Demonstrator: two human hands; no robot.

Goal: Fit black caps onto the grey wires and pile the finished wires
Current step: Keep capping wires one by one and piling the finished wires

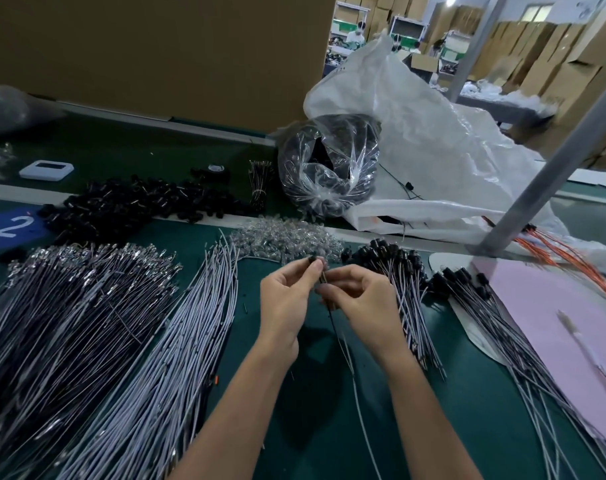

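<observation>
On the head camera we see the left hand (284, 299) pinching a black cap (314, 261) just in front of the heap of clear pieces (284, 237). The right hand (360, 299), touching the left, pinches the grey wire (354, 379), which trails down toward us. The capped wires (409, 292) are piled right of the heap, bare wires (177, 341) lie to its left, and loose caps (128, 206) lie behind it to the left.
</observation>
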